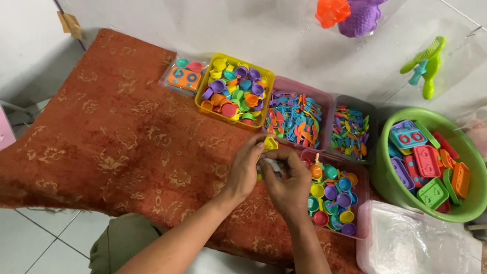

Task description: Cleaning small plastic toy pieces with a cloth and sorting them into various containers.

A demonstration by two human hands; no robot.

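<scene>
Along the far edge of the cloth: your trays stand in a row, with the bowl at the right end.
Cloth [112, 142]: rust-red with a gold pattern, carrying every tray.
Clear box [184, 73]: far-left of the row; you can see a few orange and teal pieces inside.
Yellow tray [235, 92]: just right of the clear box; full of small round caps in purple, yellow, red and green.
Pink tray [298, 118]: touching the yellow tray's right side; packed with thin blue and orange pieces.
Fourth tray [350, 132]: next right; short sticks in mixed colours.
Near tray [334, 196]: in front of those two, beside your right hand; round cups in blue, purple, yellow and orange.
Green bowl [438, 165]: at the right edge; flat rectangular moulds in red, orange, green, purple and blue.
Bag stack [418, 249]: clear plastic, at the near right corner, in front of the bowl.
Left hand [245, 170]: you pinch the yellow piece [270, 143] at your fingertips.
Right hand [289, 186]: pressed against your left, fingers closed on a small pale item; what it is, you cannot tell.
Yellow piece: sits above the cloth, just in front of the pink tray; its tip points towards the far edge. Its long axis is too hidden to judge.
</scene>
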